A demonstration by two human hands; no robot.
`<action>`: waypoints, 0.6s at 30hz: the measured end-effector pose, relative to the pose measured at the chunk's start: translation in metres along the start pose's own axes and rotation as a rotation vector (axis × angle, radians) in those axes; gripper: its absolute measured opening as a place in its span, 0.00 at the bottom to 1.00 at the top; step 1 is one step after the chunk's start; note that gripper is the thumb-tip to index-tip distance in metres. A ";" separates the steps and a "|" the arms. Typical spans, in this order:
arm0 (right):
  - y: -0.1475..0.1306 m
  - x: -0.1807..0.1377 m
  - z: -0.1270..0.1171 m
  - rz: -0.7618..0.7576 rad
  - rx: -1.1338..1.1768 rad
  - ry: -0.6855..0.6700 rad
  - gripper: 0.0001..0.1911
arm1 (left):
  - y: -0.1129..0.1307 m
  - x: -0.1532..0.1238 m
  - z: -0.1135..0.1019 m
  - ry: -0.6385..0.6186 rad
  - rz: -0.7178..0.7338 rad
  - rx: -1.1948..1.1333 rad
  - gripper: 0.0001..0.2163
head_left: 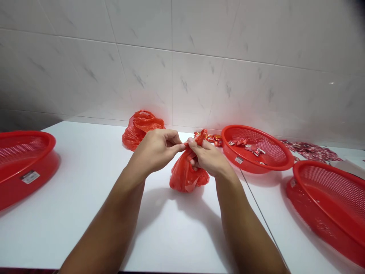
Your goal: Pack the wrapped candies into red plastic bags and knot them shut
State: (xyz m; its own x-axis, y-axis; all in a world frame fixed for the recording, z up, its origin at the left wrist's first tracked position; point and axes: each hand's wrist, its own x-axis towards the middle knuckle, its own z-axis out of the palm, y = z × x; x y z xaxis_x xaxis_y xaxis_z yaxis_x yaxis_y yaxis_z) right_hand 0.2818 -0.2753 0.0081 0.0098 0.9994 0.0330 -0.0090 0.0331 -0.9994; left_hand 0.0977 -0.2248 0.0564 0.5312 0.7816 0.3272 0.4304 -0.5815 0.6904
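Observation:
A small filled red plastic bag [184, 175] stands on the white table [85, 182] just in front of me. My left hand [156, 150] pinches one twisted handle strip at the bag's top. My right hand [209, 158] is closed round the bag's neck and the other strip, fingertips meeting the left hand's. A second red plastic bag [141, 127], knotted and full, lies behind near the wall.
A red mesh basket [256, 148] with a few small red packets stands at the right, another red basket [330, 201] nearer the right edge, a third [25, 160] at the far left. Loose red packets [212, 139] and patterned wrappers [310, 150] lie along the tiled wall.

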 end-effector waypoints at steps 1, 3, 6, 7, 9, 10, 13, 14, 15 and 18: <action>0.001 0.002 0.000 -0.007 0.033 0.014 0.29 | -0.001 0.001 0.001 0.032 0.005 0.005 0.11; 0.001 0.004 -0.001 -0.023 0.090 0.042 0.28 | -0.002 0.002 0.003 0.075 0.038 0.000 0.10; 0.001 0.004 -0.004 -0.036 0.115 0.038 0.27 | -0.004 0.006 0.006 0.069 0.085 -0.049 0.07; 0.001 0.004 -0.006 -0.039 0.109 0.022 0.27 | -0.005 0.007 0.007 0.053 0.086 -0.071 0.07; 0.001 0.003 -0.007 -0.047 0.100 -0.011 0.27 | -0.005 0.008 0.008 0.009 0.079 -0.109 0.07; 0.001 0.002 -0.006 -0.049 0.099 -0.020 0.27 | -0.005 0.008 0.008 -0.007 0.074 -0.120 0.07; 0.000 0.003 -0.004 -0.047 0.120 0.010 0.25 | -0.003 0.006 0.008 -0.004 0.072 -0.133 0.06; -0.001 0.003 -0.003 -0.047 0.133 0.028 0.23 | -0.001 0.004 0.007 -0.002 0.075 -0.145 0.06; -0.002 0.004 -0.002 -0.050 0.147 0.035 0.23 | 0.000 0.003 0.007 -0.009 0.081 -0.165 0.06; -0.002 0.005 -0.006 -0.081 0.198 -0.041 0.22 | 0.003 0.000 0.005 -0.094 0.130 -0.205 0.07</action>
State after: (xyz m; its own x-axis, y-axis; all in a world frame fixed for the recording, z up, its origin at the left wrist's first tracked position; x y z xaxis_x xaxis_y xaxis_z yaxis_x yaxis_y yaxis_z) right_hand 0.2876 -0.2701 0.0106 -0.0223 0.9928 0.1175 -0.2060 0.1105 -0.9723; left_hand 0.1020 -0.2279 0.0554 0.6420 0.6730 0.3673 0.2022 -0.6107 0.7656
